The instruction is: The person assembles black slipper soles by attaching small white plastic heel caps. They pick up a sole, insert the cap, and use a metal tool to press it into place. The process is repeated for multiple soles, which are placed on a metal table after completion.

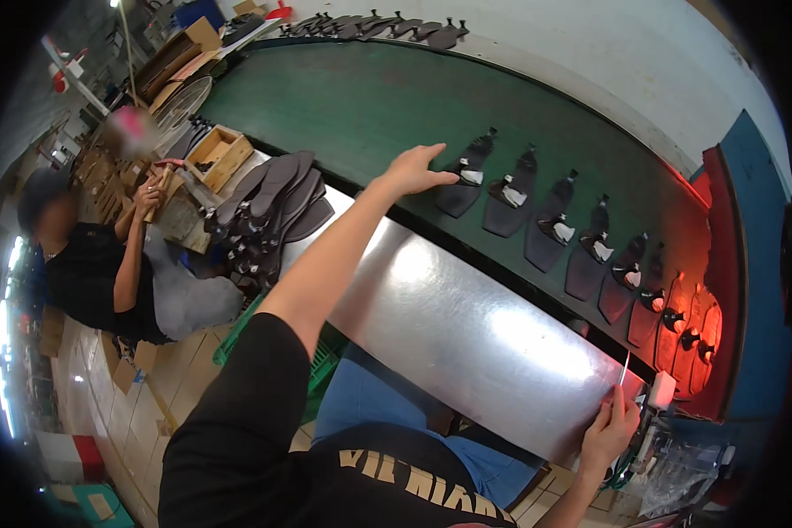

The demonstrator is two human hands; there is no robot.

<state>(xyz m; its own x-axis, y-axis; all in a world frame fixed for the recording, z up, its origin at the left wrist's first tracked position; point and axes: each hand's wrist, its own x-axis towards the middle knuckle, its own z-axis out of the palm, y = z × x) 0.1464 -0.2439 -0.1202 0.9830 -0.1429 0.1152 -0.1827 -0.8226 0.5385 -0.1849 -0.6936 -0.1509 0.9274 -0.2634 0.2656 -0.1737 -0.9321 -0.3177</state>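
My left hand (pixel 416 170) reaches out flat over the green conveyor belt (pixel 370 106), fingers apart, its tips touching the nearest black shoe sole (pixel 465 180). Several more black soles (pixel 550 224) with small white and black pieces on them lie in a row along the belt, running to the right. My right hand (pixel 612 429) rests at the near right corner of the shiny metal table (pixel 449 308), holding a thin white stick-like tool (pixel 624 370) upright. The last soles (pixel 691 330) on the right glow red under a heater.
A pile of black soles (pixel 268 211) lies at the table's left end beside a wooden box (pixel 220 154). Another person in a black shirt (pixel 88 273) sits at the left. A green crate (pixel 321 352) stands under the table. More soles (pixel 378 26) lie at the belt's far end.
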